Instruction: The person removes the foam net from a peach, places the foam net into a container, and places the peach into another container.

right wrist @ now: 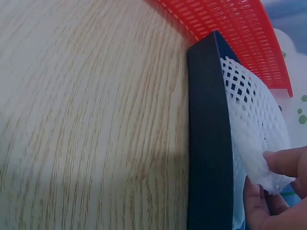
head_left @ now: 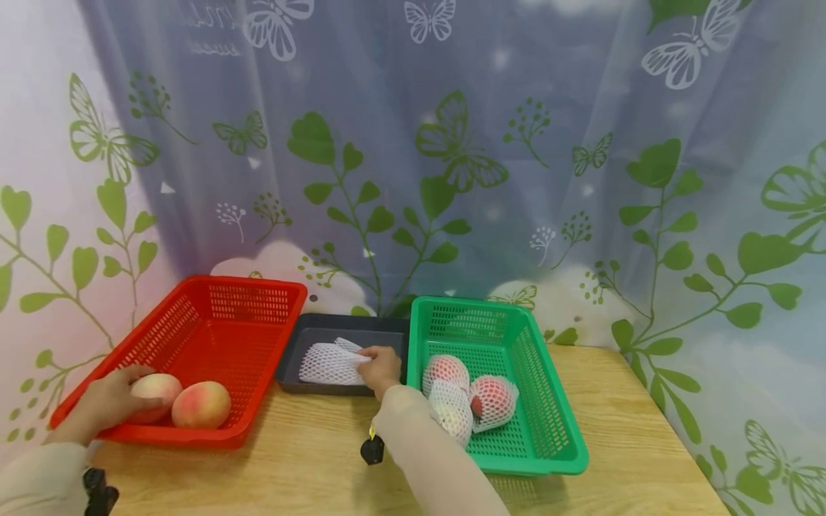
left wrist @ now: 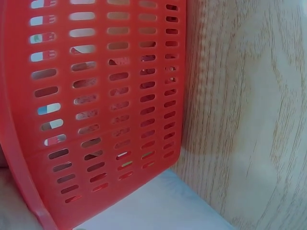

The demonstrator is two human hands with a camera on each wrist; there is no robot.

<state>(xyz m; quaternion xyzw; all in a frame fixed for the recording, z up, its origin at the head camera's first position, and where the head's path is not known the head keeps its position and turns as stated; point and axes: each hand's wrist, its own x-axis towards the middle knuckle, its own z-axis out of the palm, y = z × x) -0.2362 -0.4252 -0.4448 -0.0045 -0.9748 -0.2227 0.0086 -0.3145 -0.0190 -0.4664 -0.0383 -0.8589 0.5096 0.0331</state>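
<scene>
Inside the red basket (head_left: 236,342), two peaches sit side by side near the front edge. My left hand (head_left: 106,403) holds the left peach (head_left: 157,395), fingers at its far side and thumb in front. The other peach (head_left: 201,405) lies just right of it. At the dark grey tray (head_left: 381,327), my right hand (head_left: 381,367) pinches the end of a white foam fruit net (head_left: 329,363). The right wrist view shows thumb and fingers on the edge of that foam net (right wrist: 254,110). In the left wrist view, the basket wall (left wrist: 105,96) hides the held peach.
A green basket (head_left: 561,423) stands right of the tray, with several fruits in white foam nets (head_left: 493,403) inside. The red basket stands close on the tray's left. All rest on a wooden table (head_left: 310,459) before a patterned curtain (head_left: 387,143).
</scene>
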